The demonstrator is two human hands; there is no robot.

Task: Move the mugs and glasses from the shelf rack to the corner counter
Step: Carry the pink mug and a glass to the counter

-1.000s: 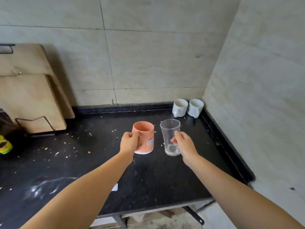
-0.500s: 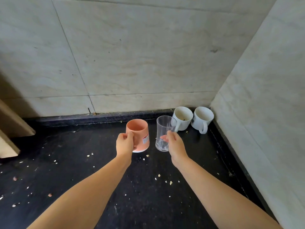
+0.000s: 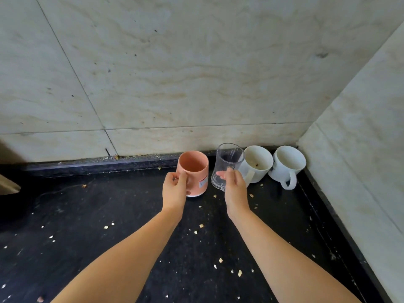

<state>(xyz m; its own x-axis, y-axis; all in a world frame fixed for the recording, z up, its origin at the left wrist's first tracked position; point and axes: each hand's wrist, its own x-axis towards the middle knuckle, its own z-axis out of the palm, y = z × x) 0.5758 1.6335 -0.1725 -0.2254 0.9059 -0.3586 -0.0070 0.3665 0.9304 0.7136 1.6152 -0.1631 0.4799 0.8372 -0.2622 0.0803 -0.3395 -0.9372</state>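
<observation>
My left hand (image 3: 175,189) grips the handle side of a salmon-pink mug (image 3: 195,169) that stands upright near the back of the black counter (image 3: 109,237). My right hand (image 3: 235,189) holds a clear glass mug (image 3: 227,162) by its handle, just right of the pink mug. Two white mugs stand in the corner: one (image 3: 256,164) right beside the glass, the other (image 3: 287,165) against the right wall. Whether the glass mug's base touches the counter I cannot tell.
Tiled walls close the counter at the back and on the right. Crumbs lie scattered over the dark surface. A corner of a wooden board (image 3: 8,184) shows at the far left edge.
Both hands have carried the pink mug and the glass mug farther back and right, close to the two white mugs. The view has moved nearer to the corner.
</observation>
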